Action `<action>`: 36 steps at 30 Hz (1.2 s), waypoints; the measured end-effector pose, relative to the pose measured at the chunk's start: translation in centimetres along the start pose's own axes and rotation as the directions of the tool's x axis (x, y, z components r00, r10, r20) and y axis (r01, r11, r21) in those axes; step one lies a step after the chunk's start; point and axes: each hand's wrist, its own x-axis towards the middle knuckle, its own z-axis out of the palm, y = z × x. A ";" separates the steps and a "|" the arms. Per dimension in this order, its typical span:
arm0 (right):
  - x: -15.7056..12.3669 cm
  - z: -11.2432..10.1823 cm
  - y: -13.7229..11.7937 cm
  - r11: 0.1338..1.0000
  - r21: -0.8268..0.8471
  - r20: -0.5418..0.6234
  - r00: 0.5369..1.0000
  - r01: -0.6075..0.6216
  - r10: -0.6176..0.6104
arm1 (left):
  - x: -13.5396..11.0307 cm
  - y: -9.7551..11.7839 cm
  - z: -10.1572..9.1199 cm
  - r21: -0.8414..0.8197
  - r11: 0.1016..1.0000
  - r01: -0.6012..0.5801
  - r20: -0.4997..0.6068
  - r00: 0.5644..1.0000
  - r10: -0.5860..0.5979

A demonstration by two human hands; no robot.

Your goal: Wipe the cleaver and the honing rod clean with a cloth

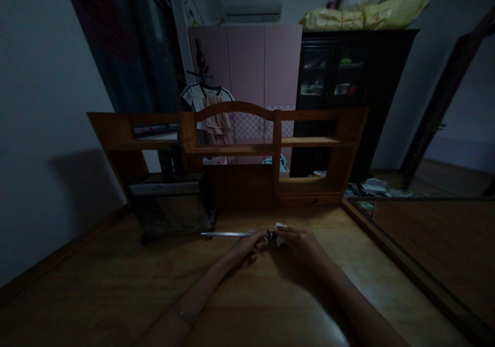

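A thin silver rod with a black end piece (224, 234) is held level above the wooden desktop. My left hand (249, 245) is closed around it close to the black end, and the bare shaft points left. My right hand (303, 244) pinches a small white tissue or cloth (280, 227) against the black end. Its fingers partly cover the cloth, and dim light hides the detail of the end piece. The two hands are close together, a little apart, over the middle of the desk.
The wooden desktop (232, 295) carries a shelf unit (276, 156) along its back edge. A dark, glass-fronted box (170, 208) stands at the back left. A raised wooden edge (390, 249) borders the right side. Beyond are pink wardrobes (245, 63) and a black cabinet (386, 79).
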 end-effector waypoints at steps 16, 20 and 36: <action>-0.4 -0.9 -0.4 0.999 -0.048 -0.008 1.000 0.001 -0.002 | 0.2 0.2 -0.1 -0.014 0.999 0.032 0.020 0.999 -0.032; -0.3 -1.1 -0.7 0.999 -0.044 -0.005 1.000 0.013 -0.013 | 0.1 0.3 0.0 -0.007 1.000 0.030 0.020 0.999 -0.030; -0.4 -1.1 -0.6 0.998 -0.060 -0.003 1.000 0.024 -0.024 | 0.1 0.4 -0.1 0.027 0.998 0.060 0.014 0.998 -0.060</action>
